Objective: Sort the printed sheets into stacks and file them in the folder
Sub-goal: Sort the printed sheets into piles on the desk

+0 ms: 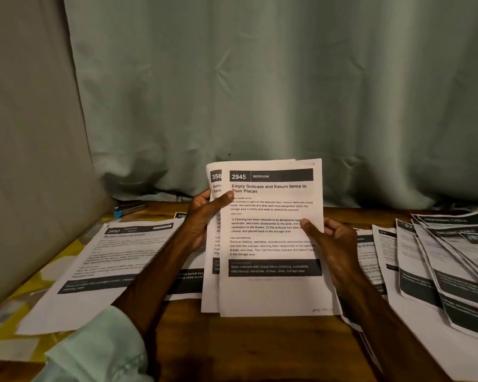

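Fig. 1. Person's arms, head cam. L arm: loose sleeve [94, 351], pale mint-green woven fabric, creased, gathered in soft folds w/ a thick cuff edge high on the forearm; forearm bare from cuff to left hand [200, 219]. R arm: forearm bare as far as the frame shows, down to right hand [333, 244]. Both hands bare.

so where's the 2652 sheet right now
In the head view the 2652 sheet lies flat on the table, left of the left hand and the held 2945 sheet.
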The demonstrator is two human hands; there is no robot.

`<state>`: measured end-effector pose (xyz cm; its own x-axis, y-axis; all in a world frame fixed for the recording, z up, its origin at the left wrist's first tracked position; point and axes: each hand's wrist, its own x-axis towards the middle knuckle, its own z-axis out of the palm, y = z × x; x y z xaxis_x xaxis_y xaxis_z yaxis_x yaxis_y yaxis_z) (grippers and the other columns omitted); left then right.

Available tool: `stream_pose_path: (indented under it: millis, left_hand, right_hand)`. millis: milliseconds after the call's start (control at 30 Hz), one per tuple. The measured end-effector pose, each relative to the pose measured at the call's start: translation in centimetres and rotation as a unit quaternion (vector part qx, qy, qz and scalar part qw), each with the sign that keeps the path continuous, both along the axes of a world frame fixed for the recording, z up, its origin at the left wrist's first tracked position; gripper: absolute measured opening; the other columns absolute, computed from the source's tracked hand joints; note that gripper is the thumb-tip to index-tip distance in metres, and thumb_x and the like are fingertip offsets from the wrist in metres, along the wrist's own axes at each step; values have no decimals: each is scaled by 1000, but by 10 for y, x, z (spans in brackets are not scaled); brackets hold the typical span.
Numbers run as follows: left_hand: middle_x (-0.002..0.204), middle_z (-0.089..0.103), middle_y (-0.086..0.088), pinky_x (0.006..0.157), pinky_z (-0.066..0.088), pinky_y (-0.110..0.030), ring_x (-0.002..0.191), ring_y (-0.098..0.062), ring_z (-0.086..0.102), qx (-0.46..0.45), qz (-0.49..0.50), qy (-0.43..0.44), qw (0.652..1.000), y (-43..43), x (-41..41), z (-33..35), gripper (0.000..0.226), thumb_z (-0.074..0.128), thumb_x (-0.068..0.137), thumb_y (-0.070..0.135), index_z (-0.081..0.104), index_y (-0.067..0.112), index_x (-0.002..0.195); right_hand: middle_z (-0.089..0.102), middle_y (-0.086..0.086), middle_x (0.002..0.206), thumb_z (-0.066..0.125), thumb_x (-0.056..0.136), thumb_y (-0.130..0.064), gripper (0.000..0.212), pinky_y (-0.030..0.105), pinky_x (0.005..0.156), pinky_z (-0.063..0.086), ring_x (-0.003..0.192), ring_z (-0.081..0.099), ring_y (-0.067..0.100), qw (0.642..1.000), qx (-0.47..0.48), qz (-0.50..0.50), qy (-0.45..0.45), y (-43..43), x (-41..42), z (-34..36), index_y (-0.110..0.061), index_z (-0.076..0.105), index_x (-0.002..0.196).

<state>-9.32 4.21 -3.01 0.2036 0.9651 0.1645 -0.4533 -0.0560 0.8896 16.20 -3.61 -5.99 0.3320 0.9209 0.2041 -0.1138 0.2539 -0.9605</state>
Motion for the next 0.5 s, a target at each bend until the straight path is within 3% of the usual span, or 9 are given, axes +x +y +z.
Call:
stream_pose_path:
  millis: [133, 267, 433, 500]
  left_hand:
    - [131, 66, -21, 92, 56, -59, 118, -43, 65, -21, -31, -12, 999, 2, -3, -3, 48, 70, 93, 13, 57, 5, 139]
    - [125, 71, -18, 78, 62, -50, 108, -36, 72, -37, -35, -27, 998, 0, 0, 1, 38, 59, 99, 16, 61, 7, 135]
    - [125, 70, -18, 83, 61, -55, 108, -36, 71, -32, -22, -65, 997, 6, -9, 3, 33, 62, 96, 21, 68, 11, 127]
    - [125, 70, -19, 85, 60, -54, 108, -36, 71, -26, -12, -71, 997, 10, -16, 3, 32, 62, 96, 21, 68, 11, 126]
  right_hand:
    - [79, 3, 103, 76, 89, -19, 28, 44, 66, 64, 83, 78, 27, 1000, -7, 5, 26, 1, 2, -1, -14, 68, 115]
    - [79, 1, 105, 74, 90, -19, 28, 52, 75, 63, 87, 77, 28, 999, -9, 25, 23, 3, 5, 1, -17, 68, 117]
    - [79, 1, 101, 69, 93, -20, 26, 37, 63, 63, 87, 77, 26, 997, -13, 78, -20, 1, 9, 2, -17, 66, 119]
    - [79, 3, 104, 68, 94, -19, 26, 41, 66, 63, 89, 77, 28, 995, -12, 95, -23, 1, 9, 2, -16, 65, 119]
